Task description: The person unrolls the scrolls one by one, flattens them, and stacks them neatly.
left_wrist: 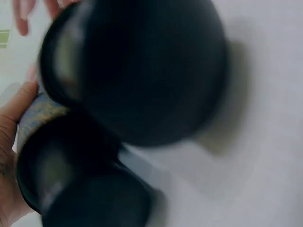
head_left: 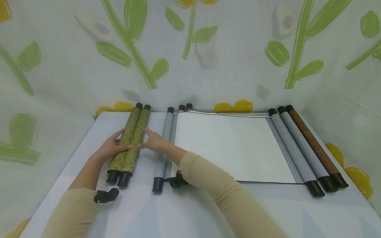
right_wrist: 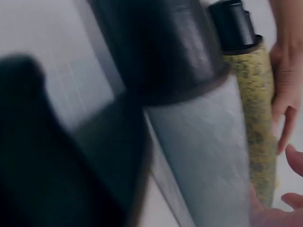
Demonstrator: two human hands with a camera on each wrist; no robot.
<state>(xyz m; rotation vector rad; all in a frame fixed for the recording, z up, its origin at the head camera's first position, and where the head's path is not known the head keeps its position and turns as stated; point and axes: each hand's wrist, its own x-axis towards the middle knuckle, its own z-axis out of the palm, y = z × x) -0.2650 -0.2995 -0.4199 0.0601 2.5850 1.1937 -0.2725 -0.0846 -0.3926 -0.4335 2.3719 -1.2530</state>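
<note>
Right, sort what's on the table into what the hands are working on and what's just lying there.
In hand:
- green-gold scroll, two rolled halves side by side
- left hand and right hand touching it

Lying about:
- open grey scroll
- two rolled grey scrolls
- brown scroll

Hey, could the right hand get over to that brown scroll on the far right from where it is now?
Probably yes: the right hand rests against the green scrolls, and only the flat open scroll lies between it and the brown scroll.
</note>
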